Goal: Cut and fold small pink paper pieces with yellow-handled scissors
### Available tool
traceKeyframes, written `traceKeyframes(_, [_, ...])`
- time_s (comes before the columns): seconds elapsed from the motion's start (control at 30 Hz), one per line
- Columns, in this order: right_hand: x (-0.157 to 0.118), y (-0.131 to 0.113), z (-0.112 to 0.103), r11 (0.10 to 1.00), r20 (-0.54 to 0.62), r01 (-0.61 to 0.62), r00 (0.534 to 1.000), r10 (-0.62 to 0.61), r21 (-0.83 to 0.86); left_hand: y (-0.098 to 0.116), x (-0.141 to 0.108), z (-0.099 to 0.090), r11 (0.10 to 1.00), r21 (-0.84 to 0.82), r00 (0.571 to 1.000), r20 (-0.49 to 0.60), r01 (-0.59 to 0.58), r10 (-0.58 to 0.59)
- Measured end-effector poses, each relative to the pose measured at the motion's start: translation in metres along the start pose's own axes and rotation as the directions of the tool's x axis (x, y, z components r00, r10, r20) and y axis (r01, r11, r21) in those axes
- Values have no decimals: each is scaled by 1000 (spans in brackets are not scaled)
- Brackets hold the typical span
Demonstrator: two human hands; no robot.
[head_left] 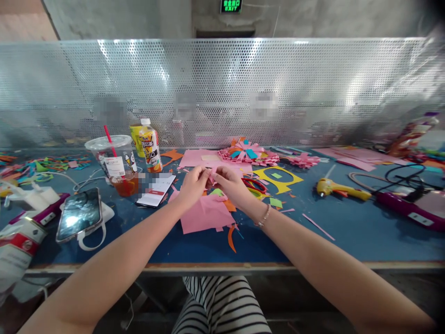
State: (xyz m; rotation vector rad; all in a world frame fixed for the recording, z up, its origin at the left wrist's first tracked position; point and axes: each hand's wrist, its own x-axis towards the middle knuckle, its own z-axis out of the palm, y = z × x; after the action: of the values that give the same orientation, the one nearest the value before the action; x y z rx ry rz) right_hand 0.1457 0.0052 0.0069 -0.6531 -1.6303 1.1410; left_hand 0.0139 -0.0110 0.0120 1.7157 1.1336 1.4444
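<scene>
My left hand (193,182) and my right hand (227,182) meet above the middle of the blue table. Their fingertips pinch a small piece of pink paper (212,175) between them. Under the hands lies a larger pink sheet (205,217) with scraps around it. Red-handled scissors (255,185) rest just right of my right hand, partly hidden by it. Behind the hands sits a fringed pink paper flower (239,150) with blue and orange strips. A yellow sheet with round cutouts (295,178) lies to the right.
Left are a plastic cup with a red straw (116,162), a bottle (152,148) and two phones (81,213) (156,191). Right are a yellow glue gun (340,189) and a purple power strip (410,211). A perforated metal panel (215,83) stands behind the table.
</scene>
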Motion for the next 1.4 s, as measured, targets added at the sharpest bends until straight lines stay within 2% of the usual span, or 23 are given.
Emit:
traceKeyframes(0.1, [-1, -1, 1, 999, -19, -20, 1000, 21, 42, -2, -1, 1, 993, 114, 999, -6, -35, 36])
traceKeyframes(0.17, [-1, -2, 1, 996, -38, -20, 999, 24, 84, -5, -1, 1, 992, 117, 999, -11, -39, 41])
traceKeyframes(0.33, [-1, -2, 1, 980, -97, -29, 994, 49, 199, -8, -1, 2, 994, -102, 998, 52, 26, -21])
traceKeyframes(0.47, [-1, -3, 0, 967, -99, -49, 992, 75, 249, -3, -2, 2, 984, -164, 995, 78, 67, -54])
traceKeyframes(0.63, [-3, -6, -1, 981, -89, -25, 995, 43, 195, 1, -3, 1, 981, -169, 991, 105, 96, -79])
traceKeyframes(0.77, [-3, -6, -4, 981, -115, 5, 993, 17, 192, 0, -4, 0, 988, -151, 991, 131, 44, -24])
traceKeyframes(0.9, [-2, -4, -5, 977, -58, -30, 997, 43, 209, -3, -4, -1, 992, -128, 993, 120, 15, 0])
traceKeyframes(1.0, [-2, -4, -4, 973, -18, -60, 998, 66, 223, -5, -3, -2, 999, -32, 996, 82, -41, 44])
traceKeyframes(1.1, [-2, -6, -4, 975, -71, -70, 994, 86, 212, -6, -1, -3, 992, 66, 994, 30, -104, 102])
traceKeyframes(1.2, [0, -6, -9, 974, -152, -92, 981, 124, 205, -6, 0, -5, 992, 66, 994, 24, -105, 104])
traceKeyframes(1.3, [5, -4, -15, 979, -183, -116, 972, 147, 168, -5, 1, -8, 991, 67, 994, 28, -111, 110])
traceKeyframes(1.37, [7, -6, -18, 995, -187, -81, 978, 92, 65, -5, 2, -9, 988, 75, 991, 11, -133, 132])
traceKeyframes(1.4, [5, -10, -18, 999, -188, -31, 982, 25, -32, -5, 2, -9, 987, 70, 989, 2, -145, 145])
